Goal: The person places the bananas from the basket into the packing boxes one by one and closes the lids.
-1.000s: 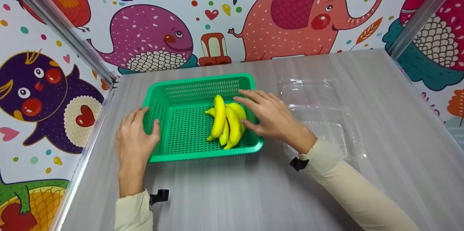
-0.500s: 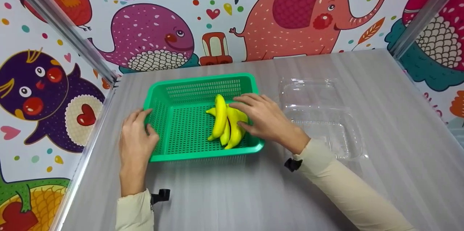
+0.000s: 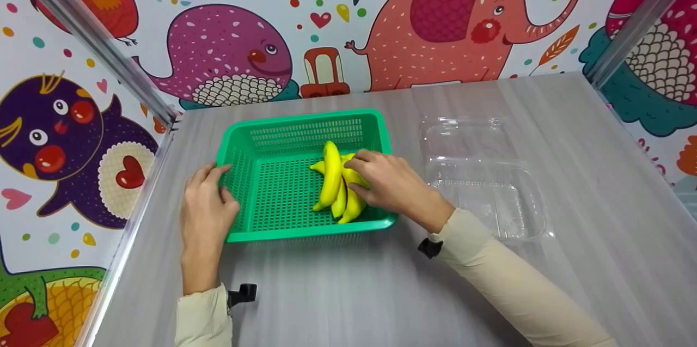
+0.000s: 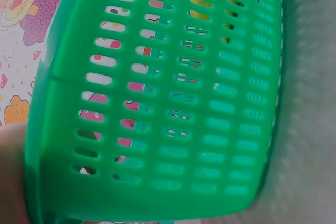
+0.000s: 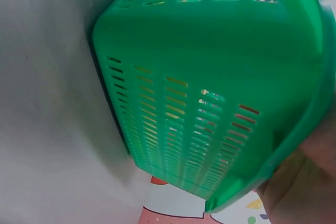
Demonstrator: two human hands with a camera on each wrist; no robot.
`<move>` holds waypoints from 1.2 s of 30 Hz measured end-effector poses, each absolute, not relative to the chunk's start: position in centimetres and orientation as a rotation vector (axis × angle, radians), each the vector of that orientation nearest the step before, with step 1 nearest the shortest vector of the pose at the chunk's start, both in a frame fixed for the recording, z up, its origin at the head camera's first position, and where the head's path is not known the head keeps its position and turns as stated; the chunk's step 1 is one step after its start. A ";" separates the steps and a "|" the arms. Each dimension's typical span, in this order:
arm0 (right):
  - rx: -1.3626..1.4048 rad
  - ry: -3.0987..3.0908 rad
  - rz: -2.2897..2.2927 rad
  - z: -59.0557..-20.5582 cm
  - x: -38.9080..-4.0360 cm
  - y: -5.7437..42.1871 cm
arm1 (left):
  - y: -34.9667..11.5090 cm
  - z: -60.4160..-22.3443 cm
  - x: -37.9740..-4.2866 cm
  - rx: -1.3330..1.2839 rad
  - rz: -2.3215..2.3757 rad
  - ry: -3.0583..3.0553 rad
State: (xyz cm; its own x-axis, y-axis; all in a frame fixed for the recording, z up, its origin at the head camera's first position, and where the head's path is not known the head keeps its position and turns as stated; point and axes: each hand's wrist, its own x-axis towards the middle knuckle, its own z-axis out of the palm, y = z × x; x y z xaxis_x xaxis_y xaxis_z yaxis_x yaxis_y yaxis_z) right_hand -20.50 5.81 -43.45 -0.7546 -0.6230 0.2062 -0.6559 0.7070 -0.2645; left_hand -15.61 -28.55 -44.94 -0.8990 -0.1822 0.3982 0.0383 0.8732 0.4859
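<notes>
A green plastic basket (image 3: pixel 305 233) stands on the table with several yellow bananas (image 3: pixel 329 175) bunched in its right part. My left hand (image 3: pixel 207 208) grips its left rim, fingertips over the edge and thumb at the near side. The left wrist view shows the slotted outer wall (image 4: pixel 173 98) with a bit of that hand at the rim. From the right, my right hand (image 3: pixel 389 181) reaches over the rim. Its fingers and thumb curl round the rightmost banana (image 3: pixel 354 177), which they partly hide. In the right wrist view the hand (image 5: pixel 299 187) is above the rim and the fingertips are hidden.
A clear plastic clamshell box (image 3: pixel 493 200) lies open on the table right of the basket, its lid (image 3: pixel 463 140) towards the back. Walls with cartoon animals (image 3: pixel 435 25) border the table at the back and sides. Metal posts (image 3: pixel 103 36) stand at the corners.
My right hand has moved left and down into the basket, and its fingers have closed on the rightmost banana. The left hand has shifted slightly right, its fingers further over the rim.
</notes>
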 end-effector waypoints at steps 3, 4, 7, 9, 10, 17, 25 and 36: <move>1.037 -2.839 0.481 -43.6 -20.5 5.3 | -28.5 -45.1 -15.7 0.108 -0.686 -2.597; 1.030 -2.848 0.477 -43.6 -20.5 5.2 | -28.5 -45.1 -15.7 0.110 -0.684 -2.596; 1.010 -2.869 0.464 -43.7 -20.3 4.8 | -28.5 -45.1 -15.8 0.105 -0.685 -2.593; 0.988 -2.870 0.455 -43.8 -20.3 4.5 | -28.5 -45.1 -15.8 0.101 -0.687 -2.592; 0.975 -2.870 0.449 -43.9 -20.2 4.4 | -28.5 -45.1 -15.8 0.099 -0.689 -2.593; 0.891 -2.899 0.393 -43.9 -19.9 3.4 | -28.5 -45.0 -15.8 0.119 -0.698 -2.617; 0.826 -2.967 0.370 -43.8 -19.6 2.6 | -28.5 -44.9 -15.7 0.137 -0.692 -2.631; 0.770 -2.972 0.349 -44.0 -19.2 1.9 | -28.6 -45.1 -15.8 0.127 -0.698 -2.617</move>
